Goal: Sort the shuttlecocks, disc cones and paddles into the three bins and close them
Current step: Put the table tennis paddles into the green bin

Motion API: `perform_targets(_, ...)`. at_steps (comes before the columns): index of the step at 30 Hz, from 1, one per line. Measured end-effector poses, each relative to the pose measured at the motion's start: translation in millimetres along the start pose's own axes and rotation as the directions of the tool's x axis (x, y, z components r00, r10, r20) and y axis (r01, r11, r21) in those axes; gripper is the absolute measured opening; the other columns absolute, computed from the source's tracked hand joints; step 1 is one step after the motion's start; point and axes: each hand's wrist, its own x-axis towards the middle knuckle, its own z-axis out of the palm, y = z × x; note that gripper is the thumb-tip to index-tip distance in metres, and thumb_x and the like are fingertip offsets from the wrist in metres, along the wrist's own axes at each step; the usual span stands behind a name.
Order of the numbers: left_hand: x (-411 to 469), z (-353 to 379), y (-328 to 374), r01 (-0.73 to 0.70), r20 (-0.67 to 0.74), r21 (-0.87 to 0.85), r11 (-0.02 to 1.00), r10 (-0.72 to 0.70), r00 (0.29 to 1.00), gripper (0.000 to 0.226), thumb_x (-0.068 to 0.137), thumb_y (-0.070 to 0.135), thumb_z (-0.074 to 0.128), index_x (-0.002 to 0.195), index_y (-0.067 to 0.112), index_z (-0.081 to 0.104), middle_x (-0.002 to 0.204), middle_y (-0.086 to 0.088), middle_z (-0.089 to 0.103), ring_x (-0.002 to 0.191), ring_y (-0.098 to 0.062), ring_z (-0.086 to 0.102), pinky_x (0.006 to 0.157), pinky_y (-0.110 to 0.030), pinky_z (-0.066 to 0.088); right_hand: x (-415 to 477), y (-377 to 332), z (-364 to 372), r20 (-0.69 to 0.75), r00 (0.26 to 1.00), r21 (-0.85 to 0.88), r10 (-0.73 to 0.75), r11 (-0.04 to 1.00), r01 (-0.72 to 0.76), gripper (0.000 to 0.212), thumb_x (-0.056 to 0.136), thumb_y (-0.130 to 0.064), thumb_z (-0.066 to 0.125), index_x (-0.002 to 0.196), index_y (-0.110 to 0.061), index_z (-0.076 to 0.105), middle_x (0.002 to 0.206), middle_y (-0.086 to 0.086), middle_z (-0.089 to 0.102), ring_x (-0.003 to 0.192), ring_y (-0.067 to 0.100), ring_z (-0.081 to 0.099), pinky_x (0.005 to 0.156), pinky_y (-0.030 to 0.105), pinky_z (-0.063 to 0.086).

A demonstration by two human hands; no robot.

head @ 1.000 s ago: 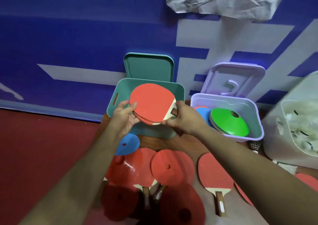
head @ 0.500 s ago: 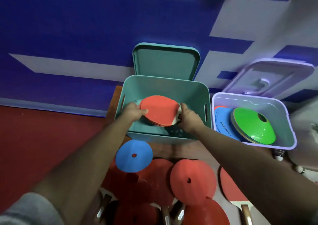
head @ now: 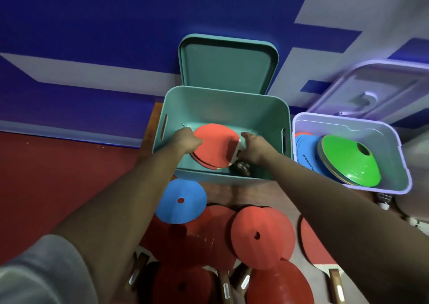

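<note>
Paddles point(head: 216, 145) are low inside the green bin point(head: 227, 108), a red stack. The left hand point(head: 185, 138) and the right hand point(head: 253, 148) each have a grip on its sides. If one lets go first, the stack may tip, and a handle could block the lid point(head: 228, 64).

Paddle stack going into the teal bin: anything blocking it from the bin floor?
Nothing visible. The lid stands open behind the teal bin; the left hand and right hand hold the paddle stack inside its walls. A dark shape by the front wall is unclear.
</note>
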Motion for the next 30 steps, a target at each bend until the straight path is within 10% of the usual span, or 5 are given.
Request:
perform_targets(13, -193, 60, 19, -0.449, -0.438, -0.522, 0.725, 0.224, 0.871, 0.011, 0.082, 0.017, 0.057, 0.084, 0.026, 0.061, 0.078, 0.004, 0.057, 0.071, -0.011, 0.053, 0.074, -0.025, 0.045, -200, 30, -5, -0.432, 0.897, 0.416, -0.091, 0.862, 0.288, 0.017, 0.083, -0.007, 0.06, 0.097, -0.015, 0.064, 0.093, -0.002, 0.067, 0.085, 0.01, 0.062, 0.075, 0.017, 0.048)
perform_targets(20, -225, 158, -8, -0.098, -0.164, -0.418, 0.903, 0.031, 0.986, 0.006, 0.082, 0.008, 0.061, 0.087, 0.011, 0.059, 0.095, -0.011, 0.067, 0.097, -0.028, 0.062, 0.08, -0.03, 0.043, -235, 109, 83, -0.086, 0.982, 0.407, 0.168, 0.905, -0.119, 0.032, 0.086, -0.019, 0.064, 0.115, -0.005, 0.059, 0.109, 0.017, 0.066, 0.099, 0.028, 0.063, 0.087, 0.034, 0.049)
perform_targets(25, -221, 188, -7, 0.161, -0.005, -0.205, 0.965, -0.165, 0.986, 0.045, 0.082, 0.022, 0.062, 0.119, 0.001, 0.049, 0.114, -0.02, 0.061, 0.107, -0.036, 0.059, 0.08, -0.032, 0.047, -229, 125, 110, 0.075, 0.928, 0.467, 0.365, 0.809, -0.356, 0.054, 0.089, -0.031, 0.064, 0.127, 0.004, 0.049, 0.126, 0.023, 0.057, 0.12, 0.033, 0.054, 0.092, 0.03, 0.041)
perform_targets(30, -212, 196, -6, 0.186, -0.03, -0.167, 0.968, -0.193, 0.981, 0.049, 0.081, 0.017, 0.065, 0.12, -0.003, 0.045, 0.118, -0.025, 0.053, 0.115, -0.039, 0.049, 0.086, -0.034, 0.045, -221, 128, 120, 0.163, 0.895, 0.701, 0.416, 0.59, -0.402, 0.04, 0.081, -0.029, 0.076, 0.104, -0.001, 0.058, 0.092, 0.008, 0.063, 0.079, 0.02, 0.059, 0.067, 0.031, 0.046)
